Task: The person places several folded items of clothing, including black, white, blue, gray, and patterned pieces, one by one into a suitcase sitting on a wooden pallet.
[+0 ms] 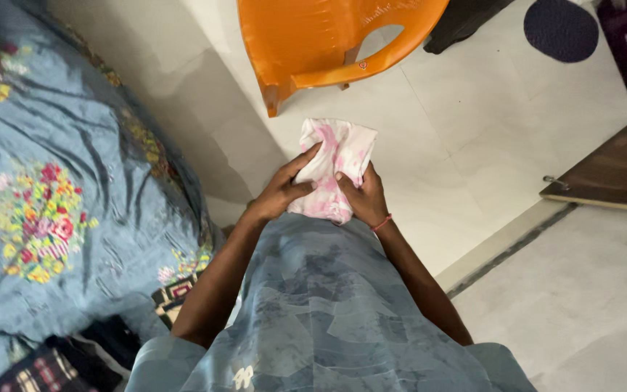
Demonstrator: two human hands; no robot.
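A small white cloth with pink blotches [337, 156] is bunched up in front of my chest. My left hand [284, 190] grips its left side, thumb across the front. My right hand [363, 197] holds its lower right side, with a red thread band on that wrist. Both hands are close together, and the cloth's top edge sticks up above the fingers. I wear a blue patterned shirt [328, 312].
An orange plastic chair [328, 40] stands just beyond the cloth. A bed with a blue floral cover [52, 203] fills the left side. A brown door [611, 170] stands open at right. A dark round mat [560, 29] lies on the pale tiled floor.
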